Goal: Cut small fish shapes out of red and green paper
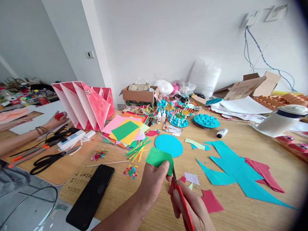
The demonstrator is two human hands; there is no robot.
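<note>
My left hand point(153, 181) pinches a piece of green paper point(157, 157) between thumb and fingers, above the wooden table. Faint drawn lines show on the paper. Red-handled scissors point(182, 200) are gripped in my right hand point(192, 205), their blades at the right edge of the green paper. Just beyond lies a blue paper circle point(168, 145). Below and right of the scissors are a red paper scrap point(212, 201) and a pale lilac scrap point(192, 178). Large blue paper offcuts point(237, 168) spread to the right, over a folded red piece point(270, 175).
A black phone point(90, 195) lies at front left, near black-handled scissors point(49, 159) and a power strip point(71, 140). Coloured sheets point(125, 131) are stacked behind. A red-and-white paper rack point(84, 106) stands at left, beside another person's hand point(56, 120). A white kettle-like container point(281, 120) is at right.
</note>
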